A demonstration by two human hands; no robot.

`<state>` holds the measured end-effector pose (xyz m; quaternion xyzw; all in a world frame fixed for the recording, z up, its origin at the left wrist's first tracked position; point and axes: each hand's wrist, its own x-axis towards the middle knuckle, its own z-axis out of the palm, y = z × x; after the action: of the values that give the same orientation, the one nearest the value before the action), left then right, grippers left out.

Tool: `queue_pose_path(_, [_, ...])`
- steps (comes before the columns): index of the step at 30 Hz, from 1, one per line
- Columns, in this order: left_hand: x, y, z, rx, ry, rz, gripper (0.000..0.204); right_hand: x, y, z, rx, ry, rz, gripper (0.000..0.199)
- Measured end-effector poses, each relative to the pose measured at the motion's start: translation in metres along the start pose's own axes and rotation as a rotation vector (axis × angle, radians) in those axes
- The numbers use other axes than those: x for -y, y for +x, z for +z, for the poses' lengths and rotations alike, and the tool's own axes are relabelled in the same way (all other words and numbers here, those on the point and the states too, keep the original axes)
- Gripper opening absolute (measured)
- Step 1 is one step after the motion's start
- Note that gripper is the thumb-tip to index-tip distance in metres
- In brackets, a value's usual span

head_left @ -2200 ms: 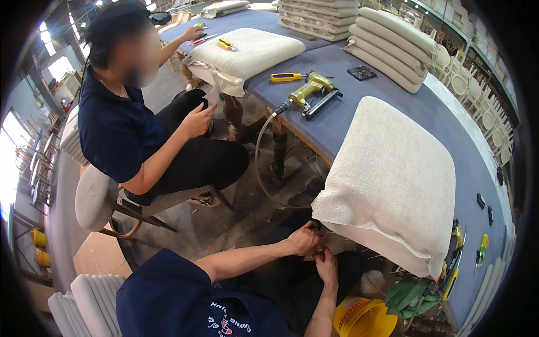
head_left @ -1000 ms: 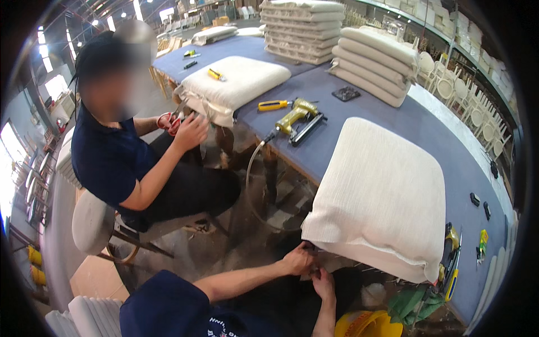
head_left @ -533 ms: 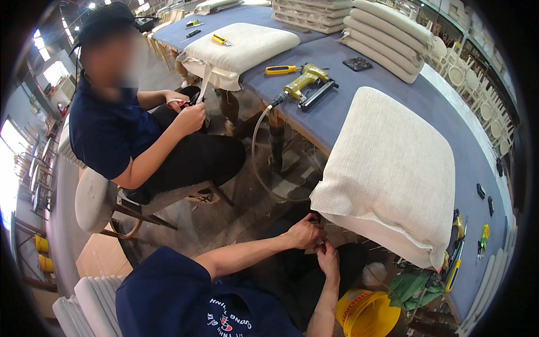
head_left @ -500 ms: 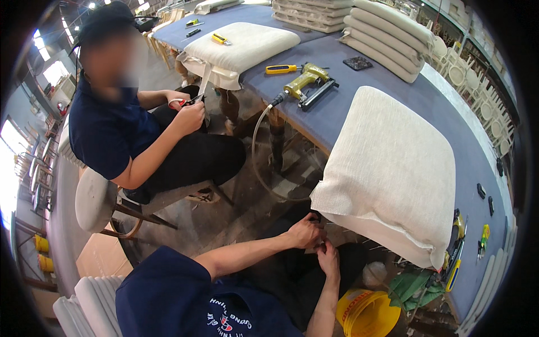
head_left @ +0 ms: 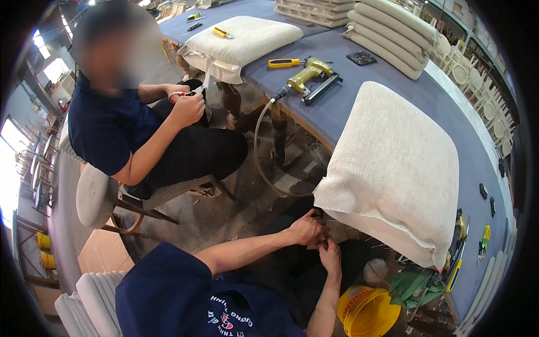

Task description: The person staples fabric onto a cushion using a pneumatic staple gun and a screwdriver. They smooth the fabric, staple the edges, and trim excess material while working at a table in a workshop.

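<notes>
Below the near corner of a cream fabric-covered seat cushion (head_left: 393, 163), my left hand (head_left: 309, 229) and my right hand (head_left: 330, 255) meet above my lap. The fingers of both are closed and pressed together. Whatever they hold is too small and dark to make out. The cushion lies on the blue-covered table (head_left: 337, 132) and overhangs its edge, with loose fabric along its underside. Neither hand visibly grips the cushion.
A green staple gun (head_left: 313, 76) with an air hose (head_left: 257, 140) lies beside a yellow-handled tool (head_left: 283, 63). Stacked cushions (head_left: 387, 39) stand behind. At left a seated co-worker (head_left: 123, 123) holds red-handled scissors (head_left: 178, 96) at another cushion (head_left: 247, 42). A yellow bucket (head_left: 348, 314) stands below right.
My hands stay together in nearly the same place. The co-worker's hands and scissors have shifted slightly upward along the fabric strip. The whole view has moved a little.
</notes>
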<state>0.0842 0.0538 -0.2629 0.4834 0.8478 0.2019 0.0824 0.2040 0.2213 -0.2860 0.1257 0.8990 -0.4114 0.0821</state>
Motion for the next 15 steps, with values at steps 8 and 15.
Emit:
queue_pose_path(8, [-0.0018,0.0021,-0.0045,0.034,0.021,0.002,0.033,-0.0055,0.0024,0.0012,-0.005,-0.003,-0.022,0.049])
queue_pose_path(15, [0.0017,0.0014,0.0017,-0.004,-0.005,0.012,0.031,-0.0035,0.0011,0.0022,-0.026,-0.023,-0.046,0.052])
